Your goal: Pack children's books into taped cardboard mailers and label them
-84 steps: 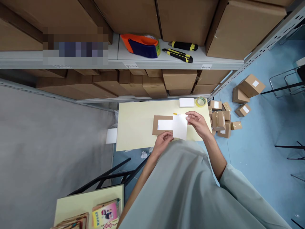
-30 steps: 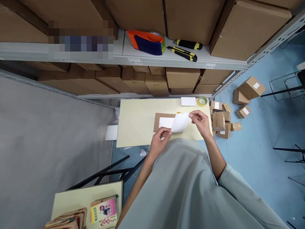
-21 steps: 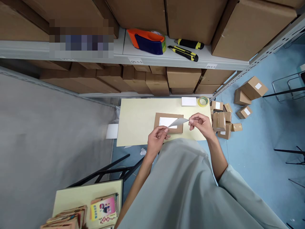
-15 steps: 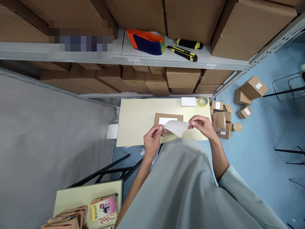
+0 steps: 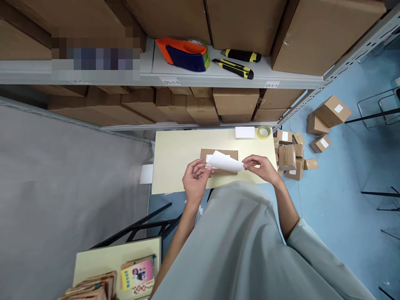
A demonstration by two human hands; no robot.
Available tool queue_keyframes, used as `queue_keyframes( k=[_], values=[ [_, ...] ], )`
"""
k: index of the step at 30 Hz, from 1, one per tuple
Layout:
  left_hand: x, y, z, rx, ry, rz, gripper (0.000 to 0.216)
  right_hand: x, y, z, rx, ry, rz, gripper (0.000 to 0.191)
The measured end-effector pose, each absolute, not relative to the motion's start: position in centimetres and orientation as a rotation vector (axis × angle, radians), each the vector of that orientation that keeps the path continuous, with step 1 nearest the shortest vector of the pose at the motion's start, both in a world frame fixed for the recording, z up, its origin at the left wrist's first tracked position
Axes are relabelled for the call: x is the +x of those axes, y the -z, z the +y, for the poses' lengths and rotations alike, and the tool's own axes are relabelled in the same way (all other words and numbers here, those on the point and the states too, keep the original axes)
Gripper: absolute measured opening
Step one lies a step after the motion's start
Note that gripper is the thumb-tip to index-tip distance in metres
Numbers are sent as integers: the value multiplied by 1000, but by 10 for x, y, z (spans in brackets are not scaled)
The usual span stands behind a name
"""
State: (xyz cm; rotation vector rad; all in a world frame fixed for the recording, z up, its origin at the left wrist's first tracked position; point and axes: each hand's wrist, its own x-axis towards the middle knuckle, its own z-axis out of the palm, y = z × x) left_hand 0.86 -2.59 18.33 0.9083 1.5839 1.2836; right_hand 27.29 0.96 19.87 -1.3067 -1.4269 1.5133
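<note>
A flat brown parcel (image 5: 204, 153) with a white label lies on the pale yellow table (image 5: 178, 162). Just above it I hold a white sheet of paper (image 5: 224, 163) between both hands. My left hand (image 5: 194, 181) pinches the sheet's left corner. My right hand (image 5: 261, 168) pinches its right end. The sheet hides most of the parcel's label.
A white pad (image 5: 245, 132) and a tape roll (image 5: 264, 132) sit at the table's far edge. Small brown boxes (image 5: 289, 156) are piled on the blue floor to the right. On the shelf above lie a tape dispenser (image 5: 183, 53) and two utility knives (image 5: 236, 62). Books (image 5: 137, 275) lie on a near table.
The white sheet was upright in front of me; both hands have turned it flat and lowered it over the parcel. My left hand slid left along its edge.
</note>
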Motion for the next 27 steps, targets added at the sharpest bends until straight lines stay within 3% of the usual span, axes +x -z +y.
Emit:
queue_keyframes(
  k=[10, 27],
  values=[
    [4, -185, -29, 999, -1248, 1510, 27, 276, -192, 6, -1363, -1407, -1486, 27],
    [1, -177, -41, 1159, -1043, 1484, 27, 262, -162, 15, -1459, -1349, -1159, 44]
  ],
)
